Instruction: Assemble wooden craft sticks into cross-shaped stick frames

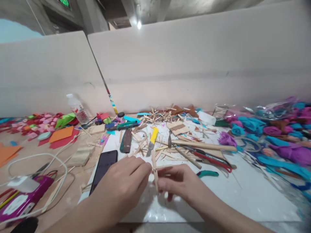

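Note:
Between my hands, above the white board (218,200), is a small crossed piece of thin wooden sticks (154,161). My left hand (128,178) is closed with its fingertips at the left of the crossing; its palm side is hidden. From the right, my right hand (178,183) pinches the sticks between thumb and fingers. Just beyond the sticks lies a yellow utility knife (153,139) with its blade toward me. Close to my left wrist lies a dark phone (105,166). Green-handled pliers (207,173) lie right of my right hand.
Loose wooden sticks (160,115) are heaped at the back, with tools and a long wooden handle (209,145) nearby. A plastic bottle (77,108), white cable (59,153) and purple power strip (28,197) stand left. Blue and purple crepe paper (289,152) piles up right. A pale partition (189,68) closes the back.

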